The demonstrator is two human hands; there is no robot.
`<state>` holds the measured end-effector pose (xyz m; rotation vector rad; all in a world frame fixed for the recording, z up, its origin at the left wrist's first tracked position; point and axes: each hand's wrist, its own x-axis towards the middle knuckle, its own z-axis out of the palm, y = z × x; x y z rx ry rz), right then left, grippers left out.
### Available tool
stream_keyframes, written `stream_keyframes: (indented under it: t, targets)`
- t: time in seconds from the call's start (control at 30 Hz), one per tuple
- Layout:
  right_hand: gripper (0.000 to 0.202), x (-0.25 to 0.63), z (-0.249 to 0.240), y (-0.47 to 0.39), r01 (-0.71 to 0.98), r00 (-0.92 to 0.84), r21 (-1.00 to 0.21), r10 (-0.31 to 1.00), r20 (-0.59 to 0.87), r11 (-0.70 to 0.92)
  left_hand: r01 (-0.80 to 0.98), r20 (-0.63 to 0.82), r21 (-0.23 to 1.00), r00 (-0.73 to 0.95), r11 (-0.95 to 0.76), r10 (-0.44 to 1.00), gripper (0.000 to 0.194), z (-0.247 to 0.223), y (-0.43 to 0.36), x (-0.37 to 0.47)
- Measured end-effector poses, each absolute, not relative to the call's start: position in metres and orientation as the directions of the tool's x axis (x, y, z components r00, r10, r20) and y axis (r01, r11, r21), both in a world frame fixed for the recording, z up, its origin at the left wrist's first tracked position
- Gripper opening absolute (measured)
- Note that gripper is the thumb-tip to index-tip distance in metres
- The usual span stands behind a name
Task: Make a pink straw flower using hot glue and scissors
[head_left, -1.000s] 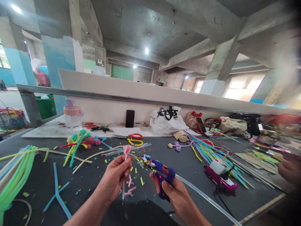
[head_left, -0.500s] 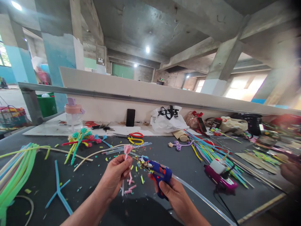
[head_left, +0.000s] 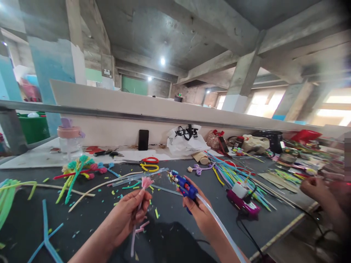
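My left hand (head_left: 131, 210) is closed around the stem of a pink pipe-cleaner flower (head_left: 147, 182), whose fluffy tip points up and whose pale stem hangs below the fingers. My right hand (head_left: 200, 210) grips a blue hot glue gun (head_left: 185, 185) with a clear glue stick (head_left: 216, 219) running out of its back. Bits of coloured fuzz cling around the nozzle. The nozzle points up and left, apart from the flower. Short pink offcuts (head_left: 142, 227) lie on the dark table beneath my left hand.
Scissors (head_left: 150, 164) with red and yellow handles lie ahead. Finished pipe-cleaner flowers (head_left: 79, 168) lie left, near bent blue stems (head_left: 46, 233). To the right are bundled pipe cleaners (head_left: 230, 170) and a purple power strip (head_left: 242, 204). Another person's hand (head_left: 315, 188) is at far right.
The glue gun has moved away from the pink flower, up and forward. My left hand has lowered slightly with the flower, and the view has turned a little to the right.
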<state>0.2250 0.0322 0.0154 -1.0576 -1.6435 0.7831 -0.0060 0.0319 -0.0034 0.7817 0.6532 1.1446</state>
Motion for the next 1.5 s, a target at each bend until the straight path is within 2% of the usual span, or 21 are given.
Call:
stream_keyframes:
  t: [0.17,0.27,0.43,0.83,1.13,1.5]
  targets:
    - [0.060,0.219,0.014,0.019,0.176,-0.270,-0.901,0.900,0.342,0.396,-0.557,-0.064,0.806,0.254,0.200,0.965,0.022,-0.003,0.031,-0.004]
    - [0.057,0.213,0.010,0.013,0.195,-0.316,-0.902,0.896,0.313,0.384,-0.554,-0.085,0.810,0.217,0.194,0.972,0.022,-0.003,0.032,-0.003]
    - [0.049,0.207,0.008,0.008,0.272,-0.330,-0.832,0.859,0.392,0.484,-0.527,-0.153,0.824,0.146,0.208,0.977,0.025,-0.001,0.031,0.000]
    - [0.046,0.206,0.005,0.011,0.274,-0.372,-0.785,0.814,0.446,0.555,-0.471,-0.131,0.860,0.166,0.195,0.977,0.027,-0.001,0.029,0.004]
    - [0.050,0.204,-0.001,0.012,0.317,-0.355,-0.820,0.861,0.363,0.476,-0.460,-0.086,0.871,0.199,0.170,0.976,0.027,0.001,0.028,0.003]
    - [0.050,0.201,0.002,0.010,0.359,-0.341,-0.781,0.851,0.400,0.511,-0.437,-0.058,0.888,0.199,0.142,0.978,0.027,0.001,0.028,0.004]
